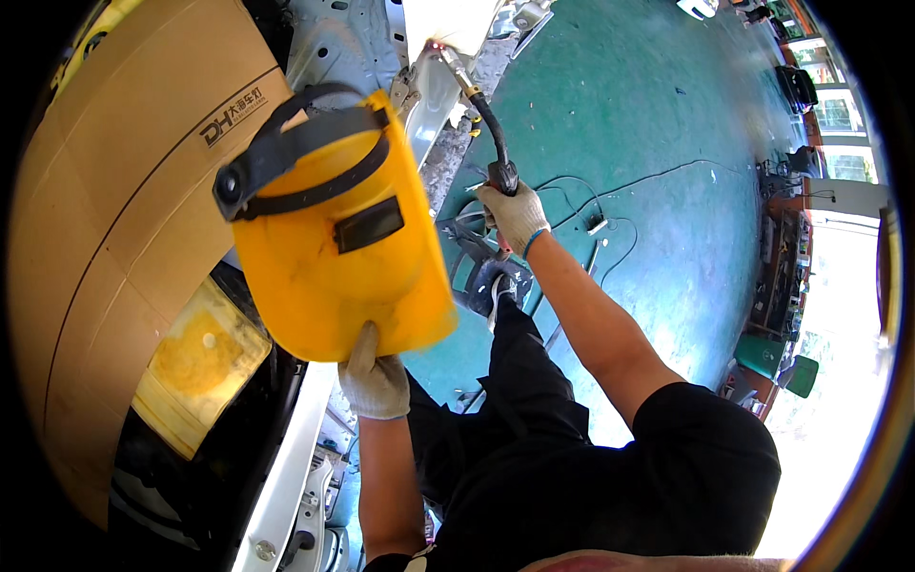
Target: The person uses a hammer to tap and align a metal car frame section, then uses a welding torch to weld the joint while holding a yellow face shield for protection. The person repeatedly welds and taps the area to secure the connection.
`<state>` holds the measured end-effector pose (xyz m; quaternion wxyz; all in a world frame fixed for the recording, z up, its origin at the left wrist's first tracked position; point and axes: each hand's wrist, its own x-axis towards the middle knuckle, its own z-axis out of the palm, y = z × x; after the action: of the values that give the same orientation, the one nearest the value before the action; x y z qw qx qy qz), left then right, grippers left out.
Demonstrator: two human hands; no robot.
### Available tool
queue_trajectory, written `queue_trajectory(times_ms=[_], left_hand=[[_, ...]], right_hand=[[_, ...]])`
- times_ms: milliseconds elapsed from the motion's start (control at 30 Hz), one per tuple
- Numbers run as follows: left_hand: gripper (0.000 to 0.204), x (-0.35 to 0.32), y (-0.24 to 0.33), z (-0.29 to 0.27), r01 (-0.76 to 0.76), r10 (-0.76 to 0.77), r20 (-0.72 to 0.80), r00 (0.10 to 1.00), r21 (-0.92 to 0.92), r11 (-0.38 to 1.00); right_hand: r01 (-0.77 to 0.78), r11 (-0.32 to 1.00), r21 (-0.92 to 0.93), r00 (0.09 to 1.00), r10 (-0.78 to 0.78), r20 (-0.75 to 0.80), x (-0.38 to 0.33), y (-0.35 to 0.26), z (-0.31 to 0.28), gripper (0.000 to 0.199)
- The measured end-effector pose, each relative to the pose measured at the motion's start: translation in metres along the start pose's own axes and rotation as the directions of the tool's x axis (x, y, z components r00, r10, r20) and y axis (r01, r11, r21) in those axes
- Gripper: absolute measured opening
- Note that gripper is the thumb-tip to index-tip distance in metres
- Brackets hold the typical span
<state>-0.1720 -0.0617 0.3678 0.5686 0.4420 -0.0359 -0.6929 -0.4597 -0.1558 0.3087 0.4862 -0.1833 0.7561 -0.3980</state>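
- Yellow welding shield (334,238), black headband on its back, gripped at the lower edge by gloved left hand (374,379), fingers closed around it, raised before cardboard sheet (124,181).
- Gloved right hand (515,214) wrapped tight around welding torch (481,110) handle, arm stretched forward.
- Torch tip touching white car body panel (429,86), small glow there.
- Black cables (610,205) trailing over green floor (648,124).

car-body workshop: welding torch (481,110), green floor (658,124)
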Motion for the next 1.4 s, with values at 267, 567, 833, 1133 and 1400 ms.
queue_trajectory(times_ms=[267,567,833,1133,1400], left_hand=[[0.048,0.012,-0.026,0.073,0.043,-0.046,0.092,0.995,0.034,0.998],[0.052,0.017,-0.025,0.070,0.007,-0.015,0.157,0.987,0.051,0.999],[0.054,-0.001,-0.003,-0.025,-0.026,0.027,-0.064,0.998,0.010,1.000],[0.053,-0.014,-0.005,-0.041,-0.008,0.011,-0.083,0.997,0.026,1.000],[0.052,0.006,-0.012,0.030,0.007,-0.010,0.073,0.997,0.036,0.999]], right_hand=[[0.154,0.971,0.184,0.983,-0.170,0.074,0.014,0.014,-0.001,0.026],[0.037,0.950,0.311,0.992,-0.071,0.100,0.031,0.034,-0.011,0.023],[0.009,1.000,-0.021,1.000,-0.008,0.018,0.004,-0.002,-0.011,0.023],[-0.007,1.000,0.019,1.000,0.007,0.023,0.004,0.001,-0.008,0.024],[-0.045,0.997,-0.070,0.999,0.044,-0.008,-0.010,-0.017,-0.004,0.025]])
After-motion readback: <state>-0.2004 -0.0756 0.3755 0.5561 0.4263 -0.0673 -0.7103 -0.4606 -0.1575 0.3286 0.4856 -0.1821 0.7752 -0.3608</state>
